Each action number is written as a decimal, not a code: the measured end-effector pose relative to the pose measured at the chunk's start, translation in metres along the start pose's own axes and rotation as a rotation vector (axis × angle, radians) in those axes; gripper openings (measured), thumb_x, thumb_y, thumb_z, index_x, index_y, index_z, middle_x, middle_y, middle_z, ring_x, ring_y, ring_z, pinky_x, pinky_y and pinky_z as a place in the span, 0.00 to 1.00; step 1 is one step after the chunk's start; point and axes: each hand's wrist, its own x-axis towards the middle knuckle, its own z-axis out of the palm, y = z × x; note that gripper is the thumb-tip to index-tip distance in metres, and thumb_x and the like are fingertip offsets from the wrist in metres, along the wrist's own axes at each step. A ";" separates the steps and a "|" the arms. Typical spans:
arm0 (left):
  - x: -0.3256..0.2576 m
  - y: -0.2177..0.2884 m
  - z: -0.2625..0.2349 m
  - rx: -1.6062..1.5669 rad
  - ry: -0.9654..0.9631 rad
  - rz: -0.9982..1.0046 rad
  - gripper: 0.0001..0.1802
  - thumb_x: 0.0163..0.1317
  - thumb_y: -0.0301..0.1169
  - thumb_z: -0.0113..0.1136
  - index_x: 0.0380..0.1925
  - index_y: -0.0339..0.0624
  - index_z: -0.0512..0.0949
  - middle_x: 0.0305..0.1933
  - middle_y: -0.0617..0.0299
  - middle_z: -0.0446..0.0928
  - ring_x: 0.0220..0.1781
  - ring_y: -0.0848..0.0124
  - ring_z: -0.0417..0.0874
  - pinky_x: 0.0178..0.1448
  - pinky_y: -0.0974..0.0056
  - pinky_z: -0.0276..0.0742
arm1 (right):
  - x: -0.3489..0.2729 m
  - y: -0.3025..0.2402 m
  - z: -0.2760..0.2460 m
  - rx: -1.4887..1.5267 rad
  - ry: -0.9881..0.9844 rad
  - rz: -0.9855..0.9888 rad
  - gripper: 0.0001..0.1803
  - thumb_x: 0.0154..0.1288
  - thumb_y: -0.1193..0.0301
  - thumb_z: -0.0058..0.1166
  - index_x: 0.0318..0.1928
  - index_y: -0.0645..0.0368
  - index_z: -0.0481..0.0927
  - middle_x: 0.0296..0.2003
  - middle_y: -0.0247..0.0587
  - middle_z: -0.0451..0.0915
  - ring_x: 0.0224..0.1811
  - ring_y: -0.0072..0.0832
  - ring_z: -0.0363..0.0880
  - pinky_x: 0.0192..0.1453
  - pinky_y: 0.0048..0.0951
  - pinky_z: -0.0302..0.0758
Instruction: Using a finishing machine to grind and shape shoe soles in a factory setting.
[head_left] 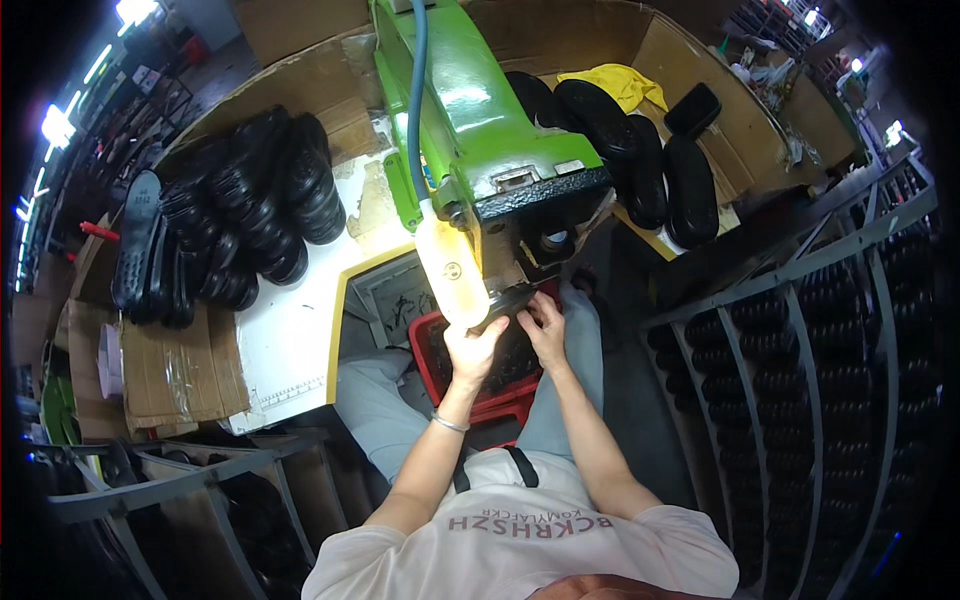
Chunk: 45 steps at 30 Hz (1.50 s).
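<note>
Both my hands are at a black shoe sole (508,301) below the dark head of a green machine (500,120). My left hand (474,350) grips its near left end, thumb on top; the other fingers are mostly hidden by the sole and a glowing yellow-white lamp (452,275). My right hand (544,328) is closed on the sole's right end, fingertips along its edge. The sole's far side is in the machine's shadow, so I cannot tell whether it touches the machine. Beneath my hands, between my knees, stands a red crate (430,350) with dark things inside.
Stacked black soles (250,200) stand on the white table (290,340) at left. More black soles (690,190) and a yellow cloth (620,85) lie at right, inside cardboard walls (735,120). Metal racks (735,385) filled with dark soles flank me. A blue-grey cable (417,100) runs down to the lamp.
</note>
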 end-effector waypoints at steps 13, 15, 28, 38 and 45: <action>0.001 -0.046 -0.013 -0.043 0.134 0.090 0.20 0.48 0.20 0.74 0.42 0.34 0.78 0.40 0.62 0.81 0.40 0.73 0.80 0.48 0.68 0.76 | -0.009 -0.019 -0.043 0.534 0.301 0.447 0.31 0.60 0.70 0.65 0.61 0.56 0.66 0.51 0.42 0.74 0.47 0.32 0.79 0.40 0.36 0.83; 0.005 -0.038 -0.015 0.012 0.109 0.132 0.21 0.46 0.20 0.75 0.42 0.34 0.78 0.39 0.62 0.81 0.39 0.73 0.80 0.48 0.68 0.76 | 0.001 -0.024 -0.059 0.411 0.360 0.295 0.32 0.56 0.71 0.69 0.60 0.60 0.68 0.51 0.41 0.74 0.50 0.30 0.76 0.49 0.32 0.79; 0.007 0.059 -0.053 0.086 0.031 0.091 0.22 0.40 0.16 0.75 0.36 0.33 0.76 0.35 0.59 0.80 0.38 0.71 0.82 0.46 0.66 0.79 | 0.036 -0.087 -0.071 0.148 0.234 -0.009 0.36 0.50 0.77 0.72 0.60 0.65 0.70 0.50 0.39 0.70 0.51 0.29 0.74 0.55 0.28 0.74; 0.001 0.093 -0.095 0.217 -0.022 0.275 0.22 0.40 0.09 0.68 0.36 0.33 0.71 0.37 0.57 0.76 0.40 0.66 0.82 0.61 0.51 0.78 | 0.041 -0.114 -0.039 0.157 0.095 -0.174 0.37 0.42 0.85 0.71 0.58 0.65 0.72 0.53 0.41 0.68 0.53 0.31 0.74 0.52 0.29 0.80; 0.018 0.075 -0.013 0.336 0.027 0.272 0.23 0.42 0.24 0.78 0.35 0.38 0.72 0.34 0.60 0.74 0.37 0.72 0.80 0.46 0.65 0.79 | 0.050 -0.083 -0.092 0.212 0.282 -0.027 0.39 0.49 0.89 0.65 0.63 0.63 0.67 0.55 0.44 0.73 0.57 0.30 0.73 0.61 0.29 0.74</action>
